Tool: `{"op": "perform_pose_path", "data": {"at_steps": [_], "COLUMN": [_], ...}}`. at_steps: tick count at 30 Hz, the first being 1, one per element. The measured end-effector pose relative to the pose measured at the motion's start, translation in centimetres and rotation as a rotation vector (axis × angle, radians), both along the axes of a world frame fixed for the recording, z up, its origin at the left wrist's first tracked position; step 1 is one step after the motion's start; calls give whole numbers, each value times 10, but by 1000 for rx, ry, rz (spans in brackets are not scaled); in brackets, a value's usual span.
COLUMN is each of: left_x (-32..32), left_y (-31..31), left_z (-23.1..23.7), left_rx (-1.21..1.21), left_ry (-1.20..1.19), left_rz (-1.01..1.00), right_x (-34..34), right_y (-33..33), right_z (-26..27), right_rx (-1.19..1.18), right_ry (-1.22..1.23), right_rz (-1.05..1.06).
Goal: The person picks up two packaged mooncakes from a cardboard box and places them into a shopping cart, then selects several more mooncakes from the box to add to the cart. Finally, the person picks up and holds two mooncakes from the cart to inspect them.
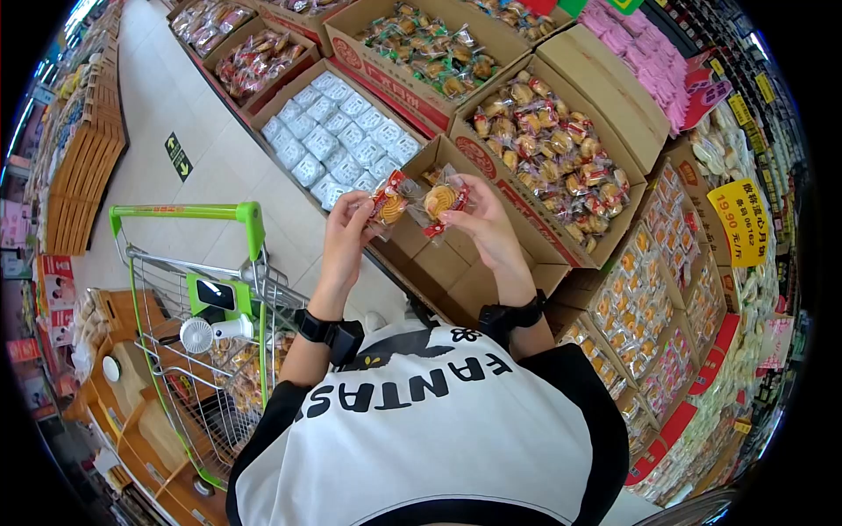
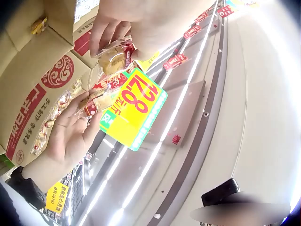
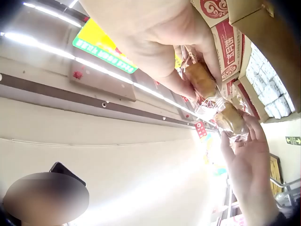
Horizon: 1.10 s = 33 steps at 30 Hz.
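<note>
Your left hand (image 1: 349, 230) and right hand (image 1: 488, 230) each pinch a wrapped pastry, above a cardboard box (image 1: 452, 279)

- Head view: bright, even light; fisheye bends edges, corners blk.
- L wrist view: strip lights (image 2: 120, 213) glare; ceiling (image 2: 263, 117) washed out.
- R wrist view: glare low ctr; face (image 3: 46, 200) blurred.

Face (image 2: 242, 212) blurred, shirt (image 1: 430, 438) cut off below, wrapper print (image 1: 386, 184) too small
</note>
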State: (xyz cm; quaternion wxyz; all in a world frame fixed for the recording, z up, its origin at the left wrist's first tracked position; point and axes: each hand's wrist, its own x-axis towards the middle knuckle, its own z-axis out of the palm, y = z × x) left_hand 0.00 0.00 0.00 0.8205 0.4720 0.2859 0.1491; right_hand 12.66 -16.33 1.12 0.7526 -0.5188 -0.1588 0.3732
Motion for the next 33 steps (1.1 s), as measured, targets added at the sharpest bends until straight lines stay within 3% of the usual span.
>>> {"op": "perform_pose_path", "data": {"at_steps": [11,20,23,33], "left_x": [3,4,-3,0], "left_y": [-2,-8,3,-11], "left_z": [7,17,-7,21], "left_rx": [31,26,8,7], "left_ry": [-135,-94,-140,-163], "left_rz": [-81,8,-62,4], "right_x": [2,-1,-2,-8], "right_y": [-1,0,-2,3], "right_z": [-10,-12,-7,-7], "right_rx": [27,20,-26,22], "right_ry": [23,52,130,230], "right_rz": [-127,-206,-188,-113]}}
